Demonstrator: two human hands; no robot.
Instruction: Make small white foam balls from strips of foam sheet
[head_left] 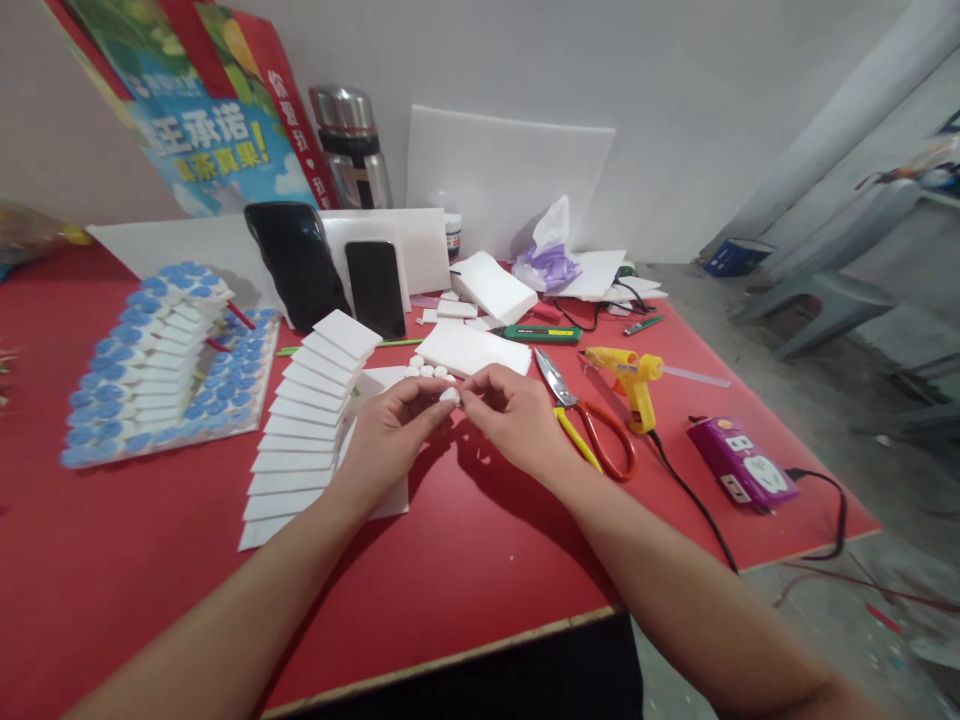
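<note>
A small white piece [450, 396] is pinched between the fingertips of my left hand [394, 425] and my right hand [510, 415], above the red table. Several round white pieces [427, 370] lie just behind my fingers. Beside my left hand, white strips fan out like curved steps [300, 430] on a white board. Scissors with red and yellow handles [600, 440] rest to the right of my right hand, and a yellow glue gun [634, 380] is beyond them. At the left stands a white stepped model with blue round pieces [112, 400].
Two dark phones [296, 265] [375, 288] lean at the back near a steel flask [351, 150]. White blocks [476, 348], a green cutter [541, 334] and a tissue pack [547, 262] lie behind my hands. A purple power socket [742, 465] with cables sits near the right edge.
</note>
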